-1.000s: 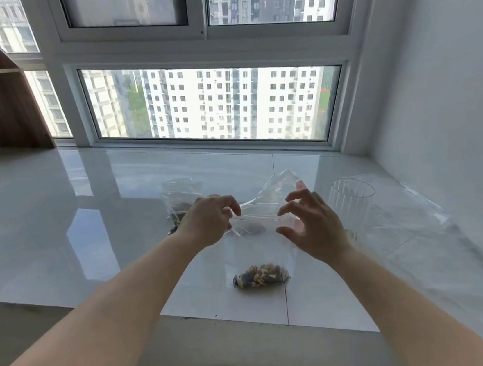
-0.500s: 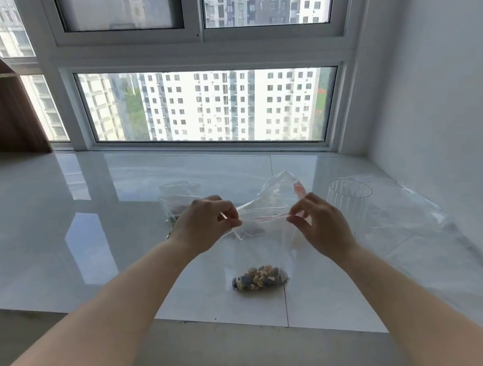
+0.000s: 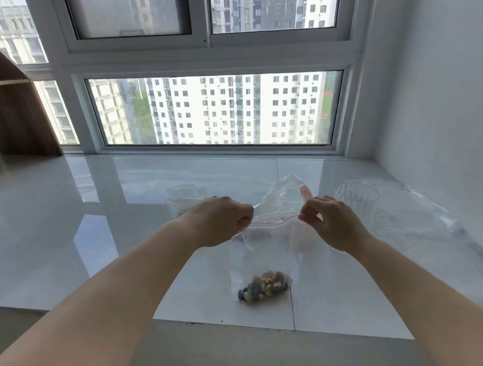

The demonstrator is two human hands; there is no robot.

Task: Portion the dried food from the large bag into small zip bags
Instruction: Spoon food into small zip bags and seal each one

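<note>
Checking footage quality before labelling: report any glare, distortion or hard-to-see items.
Head view: window glare mirrors on the glossy sill; wide-angle lens bows the window frame; clear cup and large bag nearly vanish against white; small zip bag contents sharp.

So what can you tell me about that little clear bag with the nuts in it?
The small zip bag is clear, thin plastic with a red zip line along its top. It hangs upright, its bottom on or just above the glossy white surface. The left hand and right hand pinch the two ends of its top edge, pulled taut. A small heap of mixed dried food, pale and dark pieces, sits at the bottom.
</note>
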